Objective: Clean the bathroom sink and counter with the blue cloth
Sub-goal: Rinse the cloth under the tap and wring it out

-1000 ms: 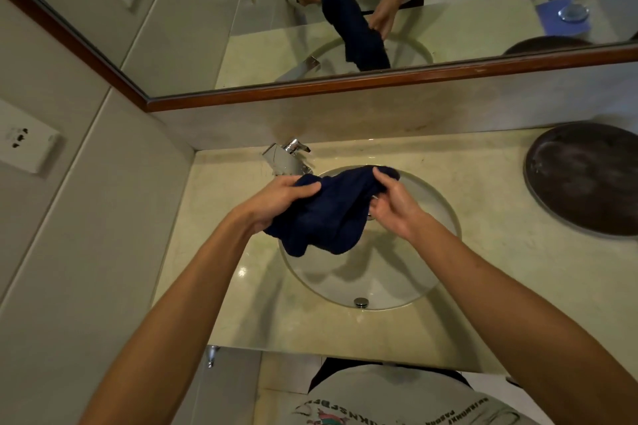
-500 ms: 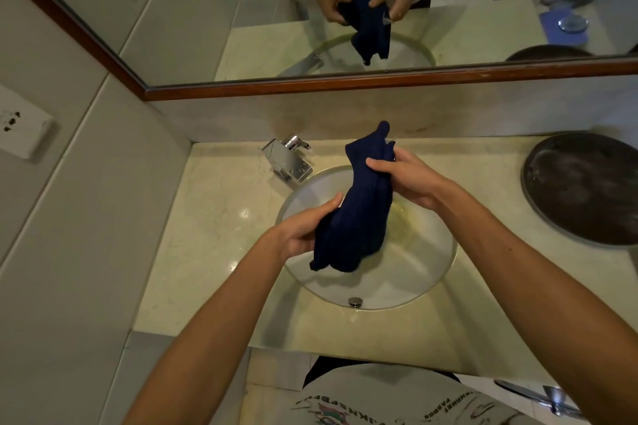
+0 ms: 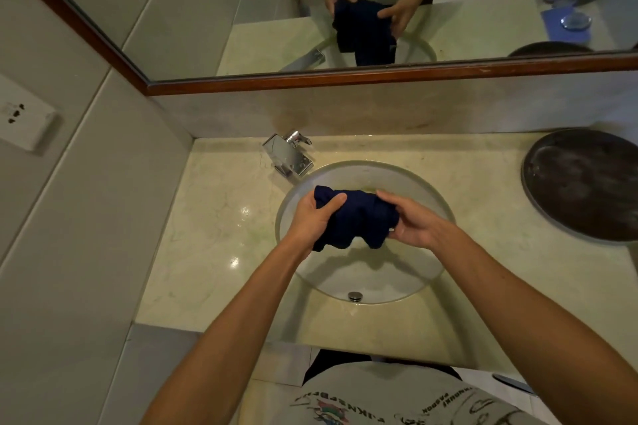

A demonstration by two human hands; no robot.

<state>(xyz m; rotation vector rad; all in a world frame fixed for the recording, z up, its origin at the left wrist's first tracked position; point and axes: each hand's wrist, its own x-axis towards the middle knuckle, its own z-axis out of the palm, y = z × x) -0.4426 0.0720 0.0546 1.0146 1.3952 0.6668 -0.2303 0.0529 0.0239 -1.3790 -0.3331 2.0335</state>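
Observation:
A dark blue cloth is bunched up in the air over the round white sink. My left hand grips its left end with the thumb on top. My right hand grips its right end. Both hands hover above the basin, clear of its surface. Pale marble counter surrounds the sink. A metal drain plug shows at the basin's near side.
A chrome faucet stands at the sink's back left. A large dark round tray lies on the counter at the right. A mirror with a wooden frame runs along the back wall. A wall socket is at the left.
The cloth hung lengthwise with my right hand high and my left hand low; now both hands are level and the cloth is bunched sideways between them, lower over the basin.

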